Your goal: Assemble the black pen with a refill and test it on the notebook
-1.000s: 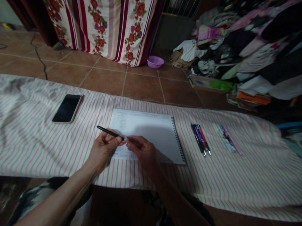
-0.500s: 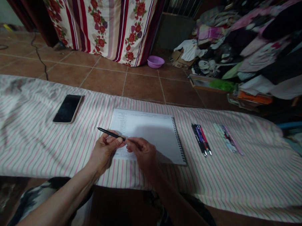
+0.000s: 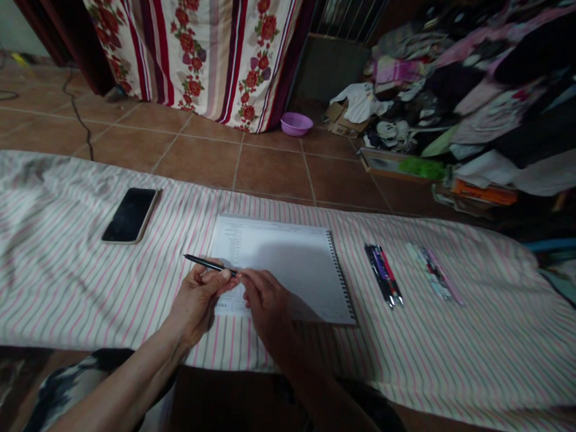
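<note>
A black pen (image 3: 204,262) is pinched between the thumb and fingers of my left hand (image 3: 194,301), its tip pointing left. My right hand (image 3: 269,301) is closed at the pen's other end, thumb and fingertips pressed together around it; that end is mostly hidden. Beneath both hands lies a spiral notebook (image 3: 300,261), open flat at a pale page with printing along its left and top edges. Its coil runs down the right side. To the right of it rest a bunch of dark, purple and red pens (image 3: 383,276) and a second bunch of pastel pens (image 3: 435,273).
A phone (image 3: 131,215) with a dark screen lies at the left on the striped cloth (image 3: 174,204). Past the cloth's far edge are a tiled floor, a purple basin (image 3: 296,123) and a floral curtain (image 3: 213,53). Clothes (image 3: 493,117) are piled at the right.
The whole scene sits slightly lower in view as the head tilts a little. Both hands stay together at the pen; the right fingers have shifted slightly at its end.
</note>
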Motion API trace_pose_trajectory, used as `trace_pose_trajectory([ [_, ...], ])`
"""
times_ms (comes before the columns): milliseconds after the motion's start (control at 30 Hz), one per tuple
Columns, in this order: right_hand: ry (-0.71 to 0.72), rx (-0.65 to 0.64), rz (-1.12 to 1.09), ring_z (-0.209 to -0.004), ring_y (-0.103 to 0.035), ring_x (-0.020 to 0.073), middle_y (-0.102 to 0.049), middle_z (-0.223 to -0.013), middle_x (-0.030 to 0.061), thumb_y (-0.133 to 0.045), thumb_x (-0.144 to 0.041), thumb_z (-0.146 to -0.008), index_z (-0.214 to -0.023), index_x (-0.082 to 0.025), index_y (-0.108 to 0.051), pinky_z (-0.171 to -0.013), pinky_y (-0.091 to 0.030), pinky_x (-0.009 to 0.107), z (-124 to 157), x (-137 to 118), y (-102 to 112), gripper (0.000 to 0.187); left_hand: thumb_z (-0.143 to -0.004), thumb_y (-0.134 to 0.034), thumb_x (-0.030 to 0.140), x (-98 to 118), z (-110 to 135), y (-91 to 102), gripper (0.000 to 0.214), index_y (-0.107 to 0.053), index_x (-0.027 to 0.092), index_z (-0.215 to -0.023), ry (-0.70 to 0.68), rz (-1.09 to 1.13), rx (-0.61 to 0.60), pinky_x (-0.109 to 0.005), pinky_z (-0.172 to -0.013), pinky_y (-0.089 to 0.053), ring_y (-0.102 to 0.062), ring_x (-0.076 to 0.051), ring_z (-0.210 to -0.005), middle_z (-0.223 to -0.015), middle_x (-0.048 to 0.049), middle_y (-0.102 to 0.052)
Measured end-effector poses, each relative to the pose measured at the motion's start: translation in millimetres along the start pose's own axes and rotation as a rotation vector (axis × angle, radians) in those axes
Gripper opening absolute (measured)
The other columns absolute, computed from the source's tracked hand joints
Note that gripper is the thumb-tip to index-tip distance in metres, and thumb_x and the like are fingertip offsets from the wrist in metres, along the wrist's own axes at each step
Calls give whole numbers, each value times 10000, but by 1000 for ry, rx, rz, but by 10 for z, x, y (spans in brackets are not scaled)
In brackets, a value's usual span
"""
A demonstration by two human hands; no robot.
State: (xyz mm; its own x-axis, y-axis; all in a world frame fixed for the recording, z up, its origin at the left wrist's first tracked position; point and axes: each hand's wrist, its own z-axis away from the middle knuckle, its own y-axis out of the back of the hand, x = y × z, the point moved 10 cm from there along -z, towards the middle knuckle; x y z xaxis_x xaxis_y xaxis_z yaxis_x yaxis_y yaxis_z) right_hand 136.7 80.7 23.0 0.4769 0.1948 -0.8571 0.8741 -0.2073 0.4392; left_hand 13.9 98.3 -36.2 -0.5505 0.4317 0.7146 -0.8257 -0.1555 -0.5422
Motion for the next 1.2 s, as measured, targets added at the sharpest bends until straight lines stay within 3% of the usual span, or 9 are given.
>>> trace_pose_trajectory([
  [233, -127, -14, -78, -376, -449, 62, -569, -575, -16, -472, -277, -849, -791, -201, -663, -424, -416, 198, -25, 78, -57, 214, -554, -797, 149, 53, 11, -3, 320, -558, 156, -767, 7, 3, 6, -218, -704, -533, -660, -128, -670, -650, -7, -678],
  [400, -331, -80, -258, -285, -393, 46, -467, -412, -62, -482, -368, -839, -659, -179, -617, -309, -329, 161, 13, 244, -169, 293, -554, -796, 155, 71, 33, -18, 311, -557, 147, -752, 13, -20, -26, -230, -714, -533, -659, -135, -682, -642, 1, -663],
  [500, -400, -89, -352, -271, -378, 39, -473, -426, -62, -503, -396, -809, -658, -163, -608, -278, -315, 156, 26, 282, -207, 296, -562, -792, 156, 73, 32, -7, 309, -554, 150, -759, 16, -34, -34, -233, -714, -532, -656, -131, -675, -632, 9, -655],
  [700, -439, -67, -499, -271, -380, 32, -519, -513, -81, -541, -388, -772, -905, -183, -558, -244, -301, 132, 24, 311, -238, 245, -576, -781, 151, 74, 31, -29, 295, -555, 157, -765, 12, -40, -52, -221, -699, -524, -651, -118, -653, -647, 10, -658],
  [900, -424, -39, -507, -262, -369, 24, -518, -500, -80, -561, -421, -763, -793, -180, -527, -247, -273, 126, 9, 328, -226, 245, -568, -785, 162, 38, 21, -22, 292, -567, 154, -762, 25, -14, -39, -234, -720, -517, -655, -127, -669, -641, 4, -663],
  [1200, -658, -135, -660, -328, -369, 27, -513, -507, -70, -615, -422, -715, -755, -160, -520, -280, -297, 126, 115, 341, -301, 282, -584, -779, 174, 23, 44, -21, 305, -549, 159, -784, 31, -50, -59, -230, -716, -511, -644, -109, -640, -626, 24, -651],
])
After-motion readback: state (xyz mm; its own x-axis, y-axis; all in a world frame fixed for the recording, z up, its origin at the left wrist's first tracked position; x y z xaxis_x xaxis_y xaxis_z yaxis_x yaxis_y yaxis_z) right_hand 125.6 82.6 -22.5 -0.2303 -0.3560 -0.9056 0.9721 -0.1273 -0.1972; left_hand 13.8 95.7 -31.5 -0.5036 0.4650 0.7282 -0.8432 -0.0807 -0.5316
